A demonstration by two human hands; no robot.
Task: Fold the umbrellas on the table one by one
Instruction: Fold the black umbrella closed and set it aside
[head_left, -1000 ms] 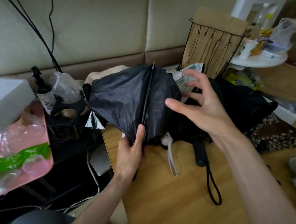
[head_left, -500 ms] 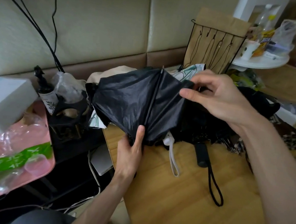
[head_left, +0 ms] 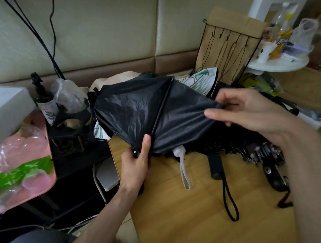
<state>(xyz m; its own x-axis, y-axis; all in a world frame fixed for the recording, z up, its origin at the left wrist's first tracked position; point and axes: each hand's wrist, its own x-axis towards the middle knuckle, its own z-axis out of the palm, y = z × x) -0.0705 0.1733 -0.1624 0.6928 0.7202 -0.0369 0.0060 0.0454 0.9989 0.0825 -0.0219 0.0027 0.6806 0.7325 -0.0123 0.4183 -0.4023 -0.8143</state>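
A black umbrella (head_left: 136,109) is held up over the far left corner of the wooden table (head_left: 213,223), its canopy spread with one rib running down the middle. My left hand (head_left: 136,163) grips its lower end, thumb along the rib. My right hand (head_left: 248,111) pinches the canopy's right edge and pulls it taut. Behind it lie a white leaf-print umbrella (head_left: 201,79) with a white strap (head_left: 184,172) and a black umbrella handle (head_left: 216,167) with a wrist loop. Another dark handle (head_left: 274,178) lies at the right.
A wire rack (head_left: 229,48) with a brown paper bag stands at the back. A round white shelf (head_left: 278,64) carries bottles and a cup. Left of the table are a pump bottle (head_left: 42,95), a black holder (head_left: 71,124) and a pink tray (head_left: 14,162) with plastic wrap.
My right hand went from open beside the canopy to pinching its right edge, then drew it rightward, stretching the panel. My left hand kept its grip at the bottom.
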